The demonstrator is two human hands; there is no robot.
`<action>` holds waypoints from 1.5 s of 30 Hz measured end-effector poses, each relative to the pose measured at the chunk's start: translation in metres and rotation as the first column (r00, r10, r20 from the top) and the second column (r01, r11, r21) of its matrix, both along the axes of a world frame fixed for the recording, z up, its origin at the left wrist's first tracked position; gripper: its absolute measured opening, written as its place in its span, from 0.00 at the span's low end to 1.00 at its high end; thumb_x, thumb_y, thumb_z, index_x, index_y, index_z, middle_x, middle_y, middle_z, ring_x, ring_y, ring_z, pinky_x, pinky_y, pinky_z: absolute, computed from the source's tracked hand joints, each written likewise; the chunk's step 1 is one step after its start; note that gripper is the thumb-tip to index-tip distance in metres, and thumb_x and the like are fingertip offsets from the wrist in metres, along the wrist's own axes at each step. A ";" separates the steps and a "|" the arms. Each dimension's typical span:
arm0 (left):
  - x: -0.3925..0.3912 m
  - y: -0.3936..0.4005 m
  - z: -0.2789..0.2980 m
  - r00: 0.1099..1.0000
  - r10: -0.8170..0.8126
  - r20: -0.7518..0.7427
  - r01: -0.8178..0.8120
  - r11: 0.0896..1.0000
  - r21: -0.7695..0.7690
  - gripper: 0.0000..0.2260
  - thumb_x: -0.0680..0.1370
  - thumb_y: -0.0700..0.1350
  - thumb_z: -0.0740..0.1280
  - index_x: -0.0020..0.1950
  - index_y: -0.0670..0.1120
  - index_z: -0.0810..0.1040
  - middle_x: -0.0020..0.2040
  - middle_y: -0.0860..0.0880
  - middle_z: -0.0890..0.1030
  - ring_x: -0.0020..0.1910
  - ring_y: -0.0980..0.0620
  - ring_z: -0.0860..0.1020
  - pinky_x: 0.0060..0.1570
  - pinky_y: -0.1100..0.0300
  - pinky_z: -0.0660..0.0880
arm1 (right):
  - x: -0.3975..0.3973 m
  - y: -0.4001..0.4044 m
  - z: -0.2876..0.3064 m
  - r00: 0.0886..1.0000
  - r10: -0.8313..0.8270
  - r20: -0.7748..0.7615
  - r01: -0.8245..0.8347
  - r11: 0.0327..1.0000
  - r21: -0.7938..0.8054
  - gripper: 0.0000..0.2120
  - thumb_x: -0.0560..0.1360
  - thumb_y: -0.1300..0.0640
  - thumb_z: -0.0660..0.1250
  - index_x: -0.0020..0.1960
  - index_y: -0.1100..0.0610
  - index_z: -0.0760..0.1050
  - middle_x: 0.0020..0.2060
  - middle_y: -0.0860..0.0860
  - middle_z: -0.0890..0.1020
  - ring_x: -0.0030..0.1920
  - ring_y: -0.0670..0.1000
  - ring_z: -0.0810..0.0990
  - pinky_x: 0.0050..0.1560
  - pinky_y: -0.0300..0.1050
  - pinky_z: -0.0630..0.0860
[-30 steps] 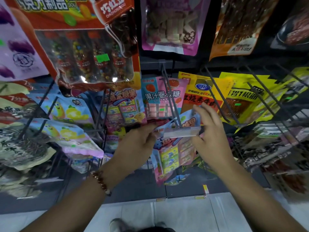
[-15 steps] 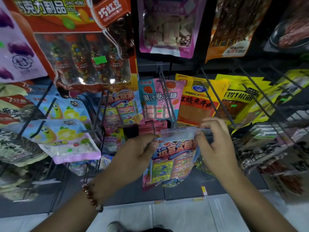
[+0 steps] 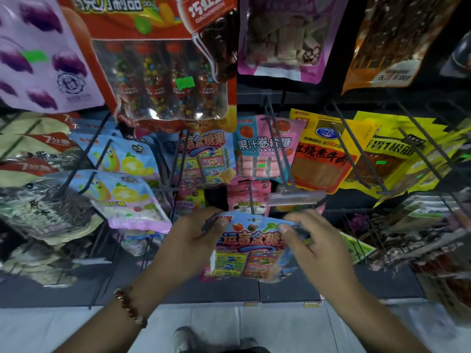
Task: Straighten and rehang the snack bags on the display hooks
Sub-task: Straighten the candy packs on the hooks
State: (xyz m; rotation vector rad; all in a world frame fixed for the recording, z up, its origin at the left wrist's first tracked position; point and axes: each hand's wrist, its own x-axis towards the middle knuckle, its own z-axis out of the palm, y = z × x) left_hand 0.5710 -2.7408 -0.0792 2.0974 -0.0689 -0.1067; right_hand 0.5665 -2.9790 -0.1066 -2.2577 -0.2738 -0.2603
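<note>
Candy bag (image 3: 251, 247) gripped by left hand (image 3: 196, 240), right hand (image 3: 314, 240), top edge blurred

The candy bag (image 3: 251, 250) I am holding is looking like glossy printed plastic film, crinkling where my left hand (image 3: 196, 240) and right hand (image 3: 313, 240) are pinching it. The hook (image 3: 277, 149) above is showing as thin dark metal wire with a dull finish, ending in a clear smooth plastic label holder (image 3: 297, 198). The big orange chocolate-bean pack (image 3: 163, 72) is gleaming, its transparent window catching light. My bracelet (image 3: 128, 308) is showing polished reddish-brown beads. The floor (image 3: 229, 324) is appearing as pale, smooth tile.
</note>
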 end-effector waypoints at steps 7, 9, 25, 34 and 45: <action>-0.011 0.047 0.002 0.995 0.099 -0.019 -0.100 0.993 -0.069 0.12 0.77 0.54 0.65 0.57 0.52 0.81 0.49 0.57 0.84 0.49 0.61 0.82 0.45 0.60 0.79 | 0.009 0.043 0.013 0.996 0.088 0.003 -0.088 0.996 -0.028 0.07 0.80 0.50 0.65 0.51 0.50 0.80 0.44 0.39 0.78 0.47 0.35 0.75 0.42 0.27 0.67; -0.013 0.060 0.002 0.993 0.118 -0.005 -0.118 0.991 -0.056 0.10 0.76 0.54 0.65 0.55 0.56 0.79 0.49 0.59 0.83 0.47 0.62 0.81 0.41 0.64 0.78 | 0.013 0.055 0.018 0.993 0.116 -0.015 -0.116 0.992 -0.038 0.05 0.79 0.51 0.65 0.50 0.50 0.80 0.43 0.38 0.77 0.46 0.37 0.75 0.42 0.28 0.67; 0.014 0.113 0.022 0.981 0.128 0.144 -0.123 0.992 -0.040 0.03 0.80 0.48 0.65 0.53 0.54 0.77 0.40 0.63 0.79 0.39 0.68 0.77 0.36 0.73 0.70 | 0.047 0.120 0.043 0.997 0.076 -0.007 -0.075 0.995 0.064 0.02 0.78 0.50 0.66 0.48 0.45 0.78 0.45 0.38 0.78 0.47 0.42 0.78 0.44 0.39 0.73; 0.035 0.119 0.017 0.984 0.122 0.127 -0.117 0.992 -0.046 0.04 0.80 0.49 0.65 0.53 0.56 0.75 0.38 0.61 0.79 0.31 0.66 0.77 0.34 0.70 0.70 | 0.058 0.126 0.042 1.000 0.017 -0.017 -0.016 0.999 0.030 0.05 0.79 0.50 0.65 0.48 0.48 0.79 0.44 0.38 0.78 0.47 0.41 0.77 0.44 0.41 0.73; 0.065 0.123 0.010 0.979 0.130 0.160 -0.141 0.988 0.064 0.14 0.80 0.52 0.64 0.63 0.49 0.78 0.52 0.55 0.79 0.51 0.50 0.78 0.52 0.54 0.75 | 0.087 0.142 0.032 0.997 -0.071 -0.044 0.069 0.997 -0.032 0.07 0.80 0.50 0.64 0.52 0.52 0.78 0.45 0.44 0.76 0.41 0.43 0.74 0.40 0.39 0.66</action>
